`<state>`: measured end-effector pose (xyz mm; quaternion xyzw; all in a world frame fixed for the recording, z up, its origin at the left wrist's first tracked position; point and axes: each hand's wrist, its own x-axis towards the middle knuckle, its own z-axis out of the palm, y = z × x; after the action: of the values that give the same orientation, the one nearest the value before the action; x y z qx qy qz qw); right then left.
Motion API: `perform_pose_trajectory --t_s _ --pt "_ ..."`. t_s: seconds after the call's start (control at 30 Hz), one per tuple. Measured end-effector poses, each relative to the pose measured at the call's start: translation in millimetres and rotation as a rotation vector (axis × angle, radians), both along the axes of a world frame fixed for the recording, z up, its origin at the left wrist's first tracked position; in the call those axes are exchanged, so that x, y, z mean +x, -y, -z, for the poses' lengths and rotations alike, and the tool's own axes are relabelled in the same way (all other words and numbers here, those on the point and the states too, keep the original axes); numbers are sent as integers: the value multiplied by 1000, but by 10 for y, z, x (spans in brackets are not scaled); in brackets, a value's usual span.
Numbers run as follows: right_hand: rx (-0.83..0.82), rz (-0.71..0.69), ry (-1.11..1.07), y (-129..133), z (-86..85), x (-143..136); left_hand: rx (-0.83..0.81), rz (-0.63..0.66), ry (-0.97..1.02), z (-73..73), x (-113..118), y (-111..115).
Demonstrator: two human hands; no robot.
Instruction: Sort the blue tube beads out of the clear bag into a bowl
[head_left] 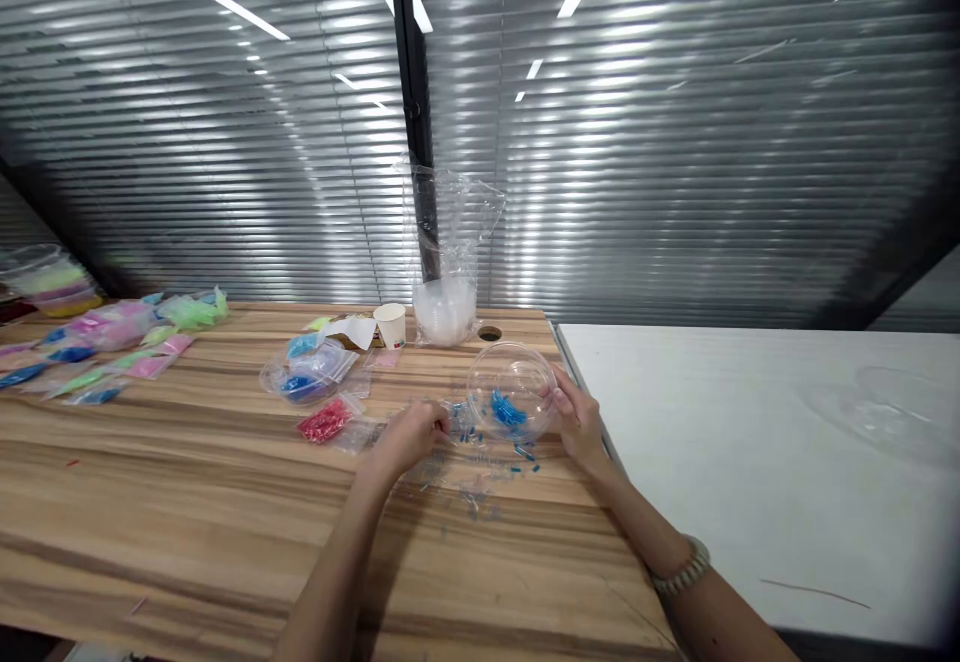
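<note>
At the far left of the wooden table (225, 512) stands one stack of tubs (51, 287) with green, pink and yellow tones; the number in it cannot be determined. Next lies one spread of small bags (112, 327), pink, blue and green, overlapping too closely for a reliable count. Two red slivers (73, 462) lie apart on the bare wood in front.

Further right: one clear round dish (268, 378) with blue-filled packets on and against it; one packet of red pieces (325, 420) just in front; one paper cup (390, 326), upright, behind. One left hand (414, 434) rests low over the table, fingers curled together; whether they grip anything cannot be told.

Behind, one clear plastic bag (446, 307) holds nested bowls, uncounted. One round hole (490, 334) shows beside it.

One clear bowl (517, 372), right of the left hand, is tilted above the table, with one heap of blue pieces (508, 409) inside, too many to count. Several loose blue pieces (525, 453) lie below it. One right hand (579, 422) has closed thumb and fingers on the bowl's right rim. One bracelet (684, 567) circles that wrist. One thin strand (815, 593) lies on the white surface (690, 422).
</note>
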<state>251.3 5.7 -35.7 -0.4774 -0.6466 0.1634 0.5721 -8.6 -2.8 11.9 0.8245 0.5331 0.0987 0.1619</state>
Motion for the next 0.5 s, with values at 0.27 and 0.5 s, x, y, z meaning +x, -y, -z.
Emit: perform_pose_trajectory --t_s 0.27,0.5 --pt "-29 -29 8 -5 -36 20 -25 58 46 68 67 18" --pt "16 -22 62 -17 21 47 17 11 5 -2 76 34"
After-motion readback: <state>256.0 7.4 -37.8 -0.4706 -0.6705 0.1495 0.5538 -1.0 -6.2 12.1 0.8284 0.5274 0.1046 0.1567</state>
